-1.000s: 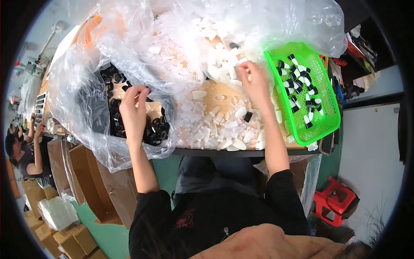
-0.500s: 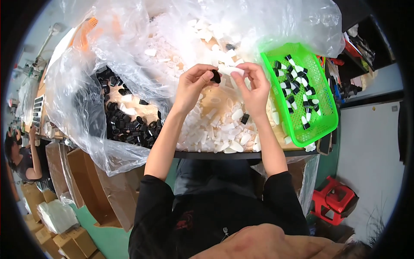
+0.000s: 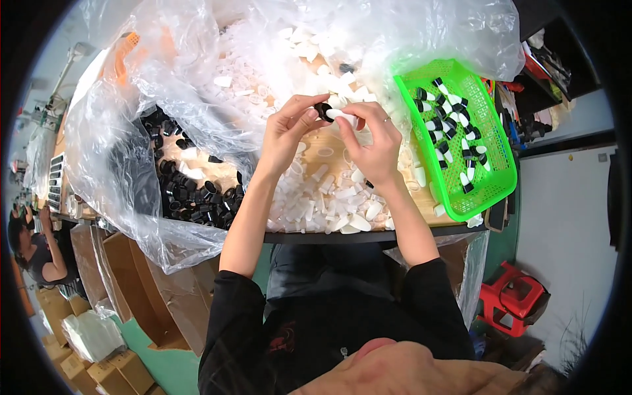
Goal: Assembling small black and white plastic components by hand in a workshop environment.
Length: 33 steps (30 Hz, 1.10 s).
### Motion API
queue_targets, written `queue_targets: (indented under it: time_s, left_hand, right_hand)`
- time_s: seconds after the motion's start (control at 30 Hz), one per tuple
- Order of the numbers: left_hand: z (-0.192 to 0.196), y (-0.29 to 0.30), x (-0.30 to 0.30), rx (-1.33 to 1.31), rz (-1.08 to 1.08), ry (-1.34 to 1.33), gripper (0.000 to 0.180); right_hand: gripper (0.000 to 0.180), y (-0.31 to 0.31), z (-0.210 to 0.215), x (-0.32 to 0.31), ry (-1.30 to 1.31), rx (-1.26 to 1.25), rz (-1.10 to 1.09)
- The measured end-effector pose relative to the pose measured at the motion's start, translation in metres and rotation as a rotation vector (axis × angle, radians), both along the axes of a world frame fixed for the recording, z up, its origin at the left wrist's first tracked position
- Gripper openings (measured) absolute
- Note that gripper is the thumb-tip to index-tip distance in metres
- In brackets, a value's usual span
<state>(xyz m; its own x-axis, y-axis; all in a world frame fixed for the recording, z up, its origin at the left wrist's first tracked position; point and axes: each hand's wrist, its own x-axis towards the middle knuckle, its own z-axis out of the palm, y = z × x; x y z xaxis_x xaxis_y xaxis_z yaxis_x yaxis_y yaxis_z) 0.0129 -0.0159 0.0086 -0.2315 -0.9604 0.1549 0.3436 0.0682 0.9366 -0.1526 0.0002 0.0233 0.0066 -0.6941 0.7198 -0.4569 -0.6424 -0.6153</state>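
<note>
My left hand (image 3: pixel 289 128) pinches a small black cap (image 3: pixel 322 112) over the middle of the table. From the right, my right hand (image 3: pixel 370 135) grips a white rounded plastic piece (image 3: pixel 337 116), whose end meets the black cap. Whether the two are joined I cannot make out. Below and around my hands lie loose white and translucent plastic pieces (image 3: pixel 322 197). A green perforated basket (image 3: pixel 454 212) stands to the right, holding several black-and-white assembled pieces (image 3: pixel 451 122).
At the left, a clear plastic bag (image 3: pixel 99 151) opens around a pile of black caps (image 3: pixel 197 194). More plastic sheeting (image 3: pixel 454 29) covers the back. A red stool (image 3: pixel 513 296) stands at lower right, cardboard boxes (image 3: pixel 118 375) at lower left. Another person (image 3: pixel 43 253) works at far left.
My hands have come together: the white piece now meets the black cap, where a gap showed before. My right hand has moved left.
</note>
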Motion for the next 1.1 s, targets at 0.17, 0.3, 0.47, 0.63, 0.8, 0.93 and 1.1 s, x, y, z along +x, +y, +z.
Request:
queue_targets:
  time_s: [0.17, 0.3, 0.47, 0.63, 0.8, 0.93, 1.1]
  left_hand:
    - [0.001, 0.001, 0.000, -0.047, 0.005, -0.057, 0.026]
    - [0.001, 0.001, -0.001, -0.067, -0.009, -0.080, 0.027]
    - [0.005, 0.003, -0.003, -0.058, -0.015, -0.097, 0.027]
    - [0.002, 0.002, -0.002, -0.059, 0.002, -0.099, 0.029]
    - [-0.005, 0.002, -0.003, -0.109, 0.048, -0.138, 0.032]
    - [-0.006, 0.003, -0.007, -0.115, 0.136, -0.140, 0.030]
    - [-0.003, 0.005, -0.011, -0.120, 0.176, -0.195, 0.025]
  right_hand:
    - [0.020, -0.003, -0.005, 0.001, 0.050, -0.065, 0.011]
    - [0.020, -0.005, -0.009, 0.001, 0.102, -0.120, -0.024]
    - [0.020, -0.004, -0.010, 0.003, 0.097, -0.080, 0.001]
    - [0.021, -0.006, -0.011, 0.002, 0.076, -0.065, 0.032]
    - [0.020, -0.006, -0.011, 0.003, 0.050, -0.017, 0.074]
    - [0.028, -0.005, -0.004, 0.006, 0.055, 0.036, 0.049]
    - [0.041, -0.005, -0.015, 0.004, -0.213, 0.320, 0.154]
